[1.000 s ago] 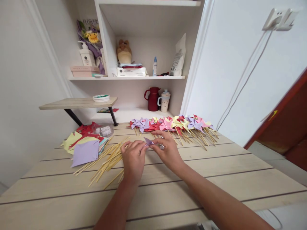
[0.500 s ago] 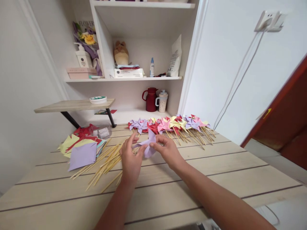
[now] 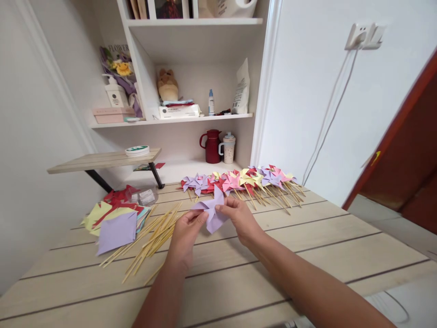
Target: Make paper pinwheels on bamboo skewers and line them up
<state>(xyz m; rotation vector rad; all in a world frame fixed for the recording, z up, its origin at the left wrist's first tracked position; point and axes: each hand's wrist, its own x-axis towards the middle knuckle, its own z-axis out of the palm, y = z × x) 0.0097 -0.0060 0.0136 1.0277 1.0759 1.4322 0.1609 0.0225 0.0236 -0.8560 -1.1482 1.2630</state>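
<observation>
While the left hand (image 3: 186, 232) and right hand (image 3: 242, 221) pinch it, a lilac pinwheel (image 3: 214, 223) is held above the table (image 3: 324, 228).
The right thumb presses near its centre; the left fingers grip its left side. Sticks (image 3: 155, 241) lie to the left, paper sheets (image 3: 118, 230) farther left; coloured pinwheels (image 3: 232, 182) lie in a row beyond.

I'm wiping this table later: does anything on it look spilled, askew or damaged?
I see no spill or obvious damage. The wooden sticks look a little askew: they lie loosely crossed at differing angles, between the purple sheet and the left hand.
</observation>
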